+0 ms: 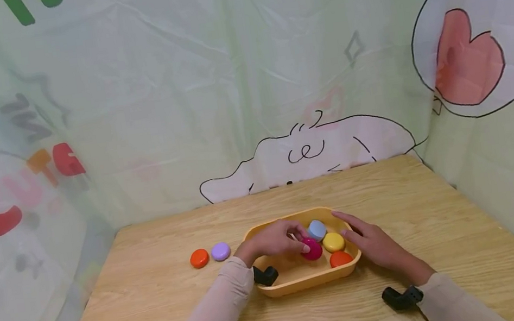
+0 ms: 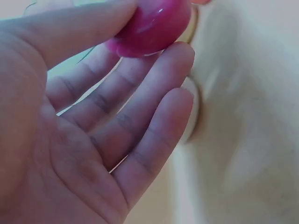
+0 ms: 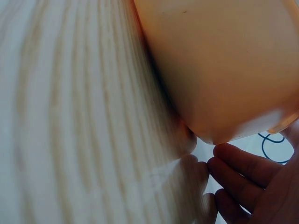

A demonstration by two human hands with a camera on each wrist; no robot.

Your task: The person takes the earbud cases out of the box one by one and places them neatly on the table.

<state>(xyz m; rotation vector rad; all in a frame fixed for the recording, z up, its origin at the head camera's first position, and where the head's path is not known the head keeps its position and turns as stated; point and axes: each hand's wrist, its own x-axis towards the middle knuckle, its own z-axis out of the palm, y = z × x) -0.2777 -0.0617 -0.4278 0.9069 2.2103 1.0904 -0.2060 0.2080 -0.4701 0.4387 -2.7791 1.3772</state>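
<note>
My left hand (image 1: 275,239) reaches into a yellow-orange tray (image 1: 299,288) and pinches a glossy magenta rounded piece (image 1: 312,249) between thumb and fingers. The left wrist view shows that magenta piece (image 2: 156,28) at the thumb, with the other fingers spread below it. Around it in the tray lie a light blue piece (image 1: 316,230), a yellow piece (image 1: 333,242) and an orange-red piece (image 1: 341,259). Fairly straight fingers of my right hand (image 1: 379,244) rest against the tray's right end, the thumb at the rim. In the right wrist view, fingertips (image 3: 224,151) meet the tray's outer wall (image 3: 224,70).
Left of the tray, an orange-red piece (image 1: 199,258) and a purple piece (image 1: 221,251) lie on the wooden table (image 1: 159,306). A printed curtain (image 1: 157,114) stands behind and along both sides. Each wrist carries a black camera mount (image 1: 399,298).
</note>
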